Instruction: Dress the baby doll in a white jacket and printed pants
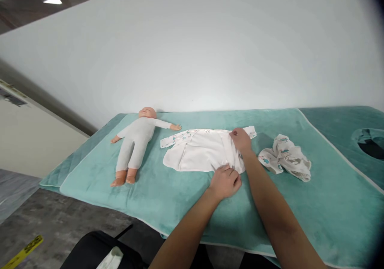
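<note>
A white baby top [201,151] lies opened out on the teal bed cover, its patterned sleeves stretched to either side. At its lower edge, my left hand [225,181] has its fingers curled onto the cloth. My right hand [241,140] is closed on the upper right part of the top, near the right sleeve. To the left, a baby doll [136,135] with a grey-white cloth body lies on its back, arms spread. Right of my right forearm, a crumpled patterned baby garment [286,157] rests on the cover.
The teal cover [105,193] spans the bed, with a white wall [210,53] behind it. At the far right lies a dark object in a clear package [372,143]. Below the front edge stands a black chair or bag [96,249] with a pale cloth [111,259] on it.
</note>
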`<state>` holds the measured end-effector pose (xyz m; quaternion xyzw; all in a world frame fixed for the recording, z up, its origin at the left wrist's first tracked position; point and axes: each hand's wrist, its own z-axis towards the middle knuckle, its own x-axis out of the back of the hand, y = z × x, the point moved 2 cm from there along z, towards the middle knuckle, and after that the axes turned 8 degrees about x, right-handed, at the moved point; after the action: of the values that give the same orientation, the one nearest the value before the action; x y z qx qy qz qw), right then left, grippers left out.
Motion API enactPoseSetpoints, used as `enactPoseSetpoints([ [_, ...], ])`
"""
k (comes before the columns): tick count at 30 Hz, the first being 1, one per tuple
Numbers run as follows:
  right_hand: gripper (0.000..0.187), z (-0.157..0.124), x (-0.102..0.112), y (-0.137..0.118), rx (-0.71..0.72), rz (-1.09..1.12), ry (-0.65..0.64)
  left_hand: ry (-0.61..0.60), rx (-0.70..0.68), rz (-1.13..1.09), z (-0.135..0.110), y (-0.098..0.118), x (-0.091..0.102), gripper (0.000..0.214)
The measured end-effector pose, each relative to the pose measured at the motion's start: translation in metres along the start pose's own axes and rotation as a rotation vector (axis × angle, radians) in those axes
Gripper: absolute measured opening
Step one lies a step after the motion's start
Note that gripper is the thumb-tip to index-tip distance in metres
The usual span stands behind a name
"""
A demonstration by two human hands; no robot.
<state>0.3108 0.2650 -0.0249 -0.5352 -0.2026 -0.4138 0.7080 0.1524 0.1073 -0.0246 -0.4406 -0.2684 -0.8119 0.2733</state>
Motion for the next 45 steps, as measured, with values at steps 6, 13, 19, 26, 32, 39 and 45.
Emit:
enactPoseSetpoints([
  [6,0.023,-0.011,0.011,-0.016,0.202,-0.094,0.068,-0.001,-0.001,-0.012,-0.001,-0.002,-0.002,0.024],
  [13,0.039,-0.068,0.011,-0.025,0.372,-0.047,-0.005,0.009,-0.068,-0.103,0.002,-0.002,0.013,0.031],
  [19,0.048,-0.134,0.033,-0.017,0.132,-0.062,0.114,0.205,0.242,-0.186,0.002,-0.019,0.049,0.026],
  [26,0.042,-0.184,0.051,-0.011,-0.051,0.195,0.114,0.291,0.820,0.039,-0.054,-0.140,0.106,0.028],
  [32,0.043,-0.189,0.060,-0.012,-0.096,0.116,0.457,0.233,0.995,0.088,-0.093,-0.201,0.114,0.044],
  [39,0.024,-0.183,0.063,-0.060,0.128,0.219,0.354,0.290,1.021,0.062,-0.095,-0.201,0.104,0.034],
  [45,0.031,-0.111,-0.006,-0.136,-0.161,0.919,-0.064,0.282,1.024,0.115,-0.099,-0.205,0.092,0.034],
])
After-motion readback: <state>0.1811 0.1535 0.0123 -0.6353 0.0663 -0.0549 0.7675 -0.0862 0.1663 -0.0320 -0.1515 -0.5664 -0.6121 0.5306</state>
